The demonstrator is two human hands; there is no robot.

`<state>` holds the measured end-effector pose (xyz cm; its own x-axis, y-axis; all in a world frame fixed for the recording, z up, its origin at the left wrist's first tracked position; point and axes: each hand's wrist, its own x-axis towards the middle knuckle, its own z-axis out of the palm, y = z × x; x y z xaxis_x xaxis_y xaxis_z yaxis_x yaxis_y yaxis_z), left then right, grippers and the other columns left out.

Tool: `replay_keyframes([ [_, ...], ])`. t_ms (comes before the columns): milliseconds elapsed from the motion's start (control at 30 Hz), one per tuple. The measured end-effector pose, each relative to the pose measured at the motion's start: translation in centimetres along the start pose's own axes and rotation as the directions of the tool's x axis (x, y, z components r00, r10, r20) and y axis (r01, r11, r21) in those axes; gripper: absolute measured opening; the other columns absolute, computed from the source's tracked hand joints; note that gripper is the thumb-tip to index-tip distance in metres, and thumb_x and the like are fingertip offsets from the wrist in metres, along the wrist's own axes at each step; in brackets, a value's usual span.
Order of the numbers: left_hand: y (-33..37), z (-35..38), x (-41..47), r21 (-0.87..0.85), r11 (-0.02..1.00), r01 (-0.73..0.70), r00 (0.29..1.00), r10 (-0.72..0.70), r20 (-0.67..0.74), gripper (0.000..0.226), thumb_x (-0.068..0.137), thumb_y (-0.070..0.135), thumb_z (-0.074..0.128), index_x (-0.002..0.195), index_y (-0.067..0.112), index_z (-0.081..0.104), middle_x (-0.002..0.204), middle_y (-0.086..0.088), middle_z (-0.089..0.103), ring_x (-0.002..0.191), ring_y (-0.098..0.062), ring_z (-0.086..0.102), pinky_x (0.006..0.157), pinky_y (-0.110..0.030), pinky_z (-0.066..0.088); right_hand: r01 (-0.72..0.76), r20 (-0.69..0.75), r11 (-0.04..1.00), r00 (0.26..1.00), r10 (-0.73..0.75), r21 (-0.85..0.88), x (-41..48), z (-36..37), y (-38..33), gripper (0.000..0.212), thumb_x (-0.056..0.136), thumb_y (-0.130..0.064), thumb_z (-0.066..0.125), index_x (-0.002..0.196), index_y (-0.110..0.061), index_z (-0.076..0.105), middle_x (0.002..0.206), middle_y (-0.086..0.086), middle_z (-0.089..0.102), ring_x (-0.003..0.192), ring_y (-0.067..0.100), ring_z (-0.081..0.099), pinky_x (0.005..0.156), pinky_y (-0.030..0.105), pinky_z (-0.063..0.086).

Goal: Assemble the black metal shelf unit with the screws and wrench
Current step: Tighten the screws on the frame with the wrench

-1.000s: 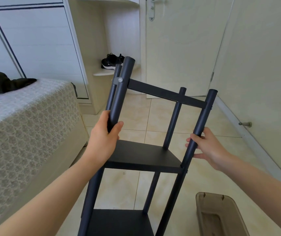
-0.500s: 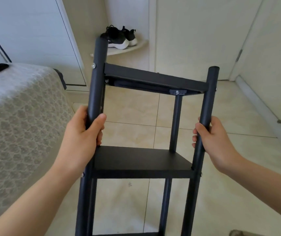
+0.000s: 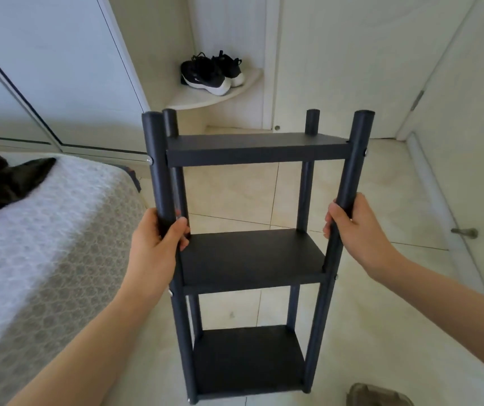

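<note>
The black metal shelf unit (image 3: 252,256) stands upright on the tiled floor in front of me, with three flat shelves between round posts. Silver screw heads show on the near posts beside the shelves. My left hand (image 3: 158,241) grips the near left post just above the middle shelf. My right hand (image 3: 352,230) grips the near right post at about the same height. No wrench or loose screws are in view.
A bed with a patterned cover (image 3: 29,259) lies close on the left, dark cloth (image 3: 0,183) on it. Black sneakers (image 3: 211,73) sit on a corner ledge behind. A door with a floor stopper (image 3: 466,232) is on the right. A brown plastic bin (image 3: 378,395) shows at the bottom edge.
The shelf unit swung from tilted toward me to standing upright on the floor, so its shelf tops now show. Both hands stayed on the near posts.
</note>
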<state>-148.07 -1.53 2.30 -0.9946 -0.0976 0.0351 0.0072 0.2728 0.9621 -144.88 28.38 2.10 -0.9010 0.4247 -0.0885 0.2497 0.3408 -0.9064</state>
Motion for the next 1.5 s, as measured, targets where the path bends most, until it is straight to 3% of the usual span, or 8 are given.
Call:
replay_keyframes([
  [133, 6.7, -1.9, -0.5, 0.083, 0.996, 0.036, 0.997, -0.041, 0.060, 0.004, 0.101, 0.021, 0.056, 0.099, 0.025, 0.056, 0.083, 0.000, 0.067, 0.071, -0.005, 0.065, 0.072, -0.025, 0.049, -0.027, 0.014, 1.000, 1.000, 0.027, -0.005, -1.4, -3.9, -6.9, 0.016, 0.103, -0.021, 0.044, 0.116, -0.011, 0.042, 0.089, 0.005, 0.058, 0.084, 0.018, 0.063, 0.081, 0.029, 0.053],
  [400, 20.0, -5.5, -3.3, 0.082, 0.991, 0.105, 0.988, -0.114, 0.106, 0.024, 0.098, 0.008, 0.059, 0.096, 0.031, 0.055, 0.082, 0.015, 0.066, 0.082, -0.003, 0.067, 0.077, -0.021, 0.047, -0.046, 0.048, 0.999, 0.998, 0.047, -0.020, -6.6, -12.3, -18.4, 0.017, 0.100, -0.015, 0.052, 0.114, -0.018, 0.042, 0.104, 0.010, 0.061, 0.098, 0.019, 0.062, 0.070, 0.013, 0.043],
  [533, 26.3, -6.2, -5.5, 0.045, 0.995, 0.083, 0.993, -0.087, 0.086, 0.020, 0.100, 0.017, 0.059, 0.098, 0.036, 0.053, 0.083, 0.016, 0.065, 0.080, -0.002, 0.068, 0.078, -0.022, 0.049, -0.047, 0.062, 0.999, 0.997, 0.048, -0.024, -9.6, -16.1, -22.5, 0.022, 0.098, -0.013, 0.055, 0.114, -0.018, 0.040, 0.101, 0.010, 0.059, 0.093, 0.017, 0.062, 0.067, 0.012, 0.044],
  [700, 33.0, -7.1, -7.5, 0.025, 0.998, 0.049, 0.996, -0.051, 0.078, 0.016, 0.100, 0.023, 0.059, 0.097, 0.038, 0.054, 0.082, 0.014, 0.069, 0.084, -0.008, 0.069, 0.077, -0.021, 0.049, -0.101, 0.073, 0.995, 0.992, 0.103, -0.025, -13.9, -20.1, -25.1, 0.028, 0.096, -0.016, 0.059, 0.119, -0.015, 0.043, 0.103, 0.006, 0.061, 0.095, 0.017, 0.062, 0.086, 0.020, 0.048],
  [800, 34.7, -7.2, -8.5, 0.019, 0.996, 0.083, 0.990, -0.085, 0.115, 0.013, 0.099, 0.022, 0.061, 0.100, 0.034, 0.057, 0.085, 0.012, 0.072, 0.087, -0.004, 0.070, 0.077, -0.018, 0.047, -0.131, 0.069, 0.991, 0.989, 0.132, -0.012, -15.6, -21.7, -25.4, 0.030, 0.095, -0.017, 0.061, 0.119, -0.014, 0.045, 0.103, 0.005, 0.062, 0.097, 0.020, 0.063, 0.094, 0.032, 0.048],
  [1000, 37.1, -5.1, -9.3, 0.013, 0.995, 0.094, 0.984, -0.095, 0.153, 0.015, 0.100, 0.020, 0.060, 0.103, 0.034, 0.057, 0.091, 0.021, 0.072, 0.092, -0.001, 0.071, 0.079, -0.018, 0.048, -0.136, 0.035, 0.990, 0.990, 0.136, -0.023, -16.2, -24.9, -25.6, 0.024, 0.094, -0.017, 0.063, 0.113, -0.016, 0.048, 0.095, -0.004, 0.060, 0.094, 0.013, 0.062, 0.089, 0.029, 0.048],
  [1267, 38.6, -0.5, -5.5, -0.021, 0.990, 0.141, 0.970, -0.134, 0.202, 0.019, 0.100, 0.017, 0.060, 0.104, 0.035, 0.057, 0.091, 0.020, 0.072, 0.092, 0.004, 0.070, 0.076, -0.013, 0.049, -0.216, -0.062, 0.975, 0.974, 0.219, 0.059, -12.8, -26.6, -25.9, 0.020, 0.098, -0.018, 0.055, 0.116, -0.016, 0.049, 0.103, 0.006, 0.063, 0.099, 0.021, 0.063, 0.093, 0.033, 0.047],
  [1500, 39.3, 4.7, 2.6, 0.025, 0.987, 0.158, 0.944, -0.158, 0.289, 0.019, 0.099, 0.019, 0.060, 0.097, 0.038, 0.056, 0.088, 0.020, 0.071, 0.092, -0.002, 0.069, 0.075, -0.015, 0.044, -0.238, -0.230, 0.968, 0.941, 0.250, 0.078, -6.0, -26.3, -27.4, 0.016, 0.102, -0.020, 0.046, 0.118, -0.017, 0.041, 0.091, 0.005, 0.059, 0.088, 0.018, 0.062, 0.074, 0.022, 0.045],
])
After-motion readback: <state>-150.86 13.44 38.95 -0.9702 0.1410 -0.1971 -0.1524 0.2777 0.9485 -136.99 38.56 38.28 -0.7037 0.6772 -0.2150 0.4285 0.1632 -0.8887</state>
